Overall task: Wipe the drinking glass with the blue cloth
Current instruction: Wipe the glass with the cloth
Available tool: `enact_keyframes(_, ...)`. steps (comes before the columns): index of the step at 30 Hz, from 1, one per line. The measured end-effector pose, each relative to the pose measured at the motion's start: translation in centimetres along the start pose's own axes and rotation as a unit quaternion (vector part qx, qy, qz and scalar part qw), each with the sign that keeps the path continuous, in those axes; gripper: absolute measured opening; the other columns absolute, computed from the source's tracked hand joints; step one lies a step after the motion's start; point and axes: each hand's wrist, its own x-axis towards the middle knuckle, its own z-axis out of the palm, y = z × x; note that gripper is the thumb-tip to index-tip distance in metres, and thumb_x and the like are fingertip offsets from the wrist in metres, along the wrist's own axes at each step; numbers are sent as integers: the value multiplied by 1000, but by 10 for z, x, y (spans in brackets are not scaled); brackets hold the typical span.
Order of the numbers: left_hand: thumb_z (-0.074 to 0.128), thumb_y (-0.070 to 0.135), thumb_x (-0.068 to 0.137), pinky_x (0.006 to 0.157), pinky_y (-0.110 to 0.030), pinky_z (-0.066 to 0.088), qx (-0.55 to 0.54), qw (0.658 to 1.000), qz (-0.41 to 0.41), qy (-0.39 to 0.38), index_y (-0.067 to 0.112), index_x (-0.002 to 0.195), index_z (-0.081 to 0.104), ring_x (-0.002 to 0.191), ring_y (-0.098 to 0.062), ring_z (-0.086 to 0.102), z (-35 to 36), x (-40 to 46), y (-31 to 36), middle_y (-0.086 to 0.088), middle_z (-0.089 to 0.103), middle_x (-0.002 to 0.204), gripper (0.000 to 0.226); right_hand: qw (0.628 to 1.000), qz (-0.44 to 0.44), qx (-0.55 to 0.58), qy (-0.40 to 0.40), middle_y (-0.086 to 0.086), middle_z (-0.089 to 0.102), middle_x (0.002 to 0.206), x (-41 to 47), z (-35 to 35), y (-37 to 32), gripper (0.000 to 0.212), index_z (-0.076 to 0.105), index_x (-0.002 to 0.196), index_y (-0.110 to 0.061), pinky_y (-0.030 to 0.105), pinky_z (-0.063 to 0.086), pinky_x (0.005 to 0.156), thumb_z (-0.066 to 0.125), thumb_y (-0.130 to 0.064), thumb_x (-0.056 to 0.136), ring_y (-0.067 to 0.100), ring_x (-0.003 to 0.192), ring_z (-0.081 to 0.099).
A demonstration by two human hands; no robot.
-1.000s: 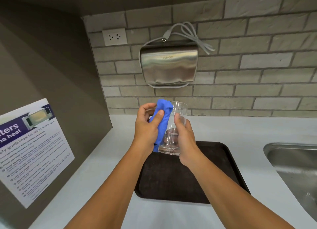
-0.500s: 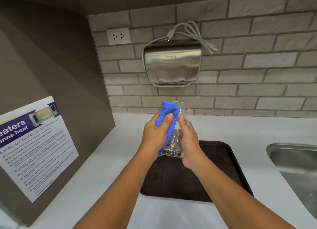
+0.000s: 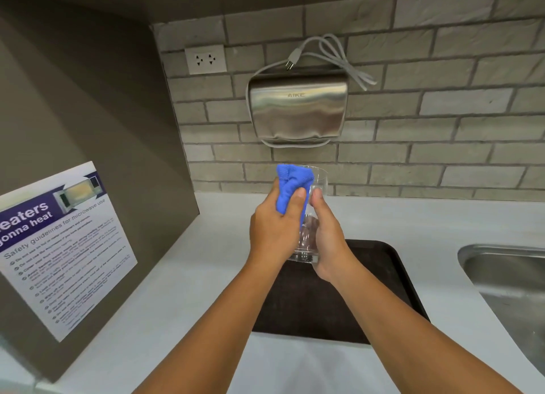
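Observation:
I hold a clear drinking glass (image 3: 308, 246) upright in the air above the far end of a dark tray (image 3: 383, 290). My right hand (image 3: 328, 240) grips its right side, thumb up near the rim. My left hand (image 3: 272, 231) presses a bunched blue cloth (image 3: 290, 184) against the glass's left side and over its rim. Cloth and fingers hide much of the glass wall; its base shows between my hands.
A pale countertop (image 3: 191, 275) runs along a brick wall. A steel sink (image 3: 507, 281) lies at the right. A metal hand dryer (image 3: 298, 110) with a loose cord and a wall socket (image 3: 205, 59) hang above. A grey box with a microwave safety notice (image 3: 59, 246) stands at the left.
My left hand has slid the blue cloth up and across the glass toward the rim, closing in on my right thumb. The glass stays held above the tray.

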Motion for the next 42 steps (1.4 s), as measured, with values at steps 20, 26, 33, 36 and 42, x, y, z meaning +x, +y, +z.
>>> enact_keyframes(20,49,49,95,64,-29,52,1,999,8,43,32,113,66,72,-13,64,0,4,-8,14,65,75,30,995,14,-2,96,24,67,126,-4,-3,7,66,66,115,-15,60,52,100,59,-72,82,41,117,65)
enact_keyframes(26,49,46,96,63,-5,43,53,994,71,69,28,131,60,82,4,62,4,-3,-10,20,65,84,40,998,15,-17,52,11,70,127,-11,3,8,74,65,127,-32,58,50,103,52,-81,74,32,114,70)
enact_keyframes(33,55,46,93,62,-10,46,1,997,51,65,31,108,69,72,8,62,3,-5,-8,19,68,78,25,999,-6,-27,44,7,73,124,-14,7,4,76,69,122,-30,54,51,104,57,-83,69,28,115,69)
enact_keyframes(36,57,47,92,56,-26,48,-52,996,-23,75,20,75,65,53,-6,56,-2,2,-5,9,59,58,33,999,-1,5,37,13,78,108,-14,3,4,74,69,114,-26,47,61,82,57,-78,63,30,97,76)
enact_keyframes(42,55,55,91,58,-40,62,-143,966,-217,19,23,84,70,78,-32,74,-13,7,-2,-9,77,81,37,999,17,18,21,14,79,93,-13,1,7,76,72,116,-18,42,61,66,53,-76,71,31,81,77)
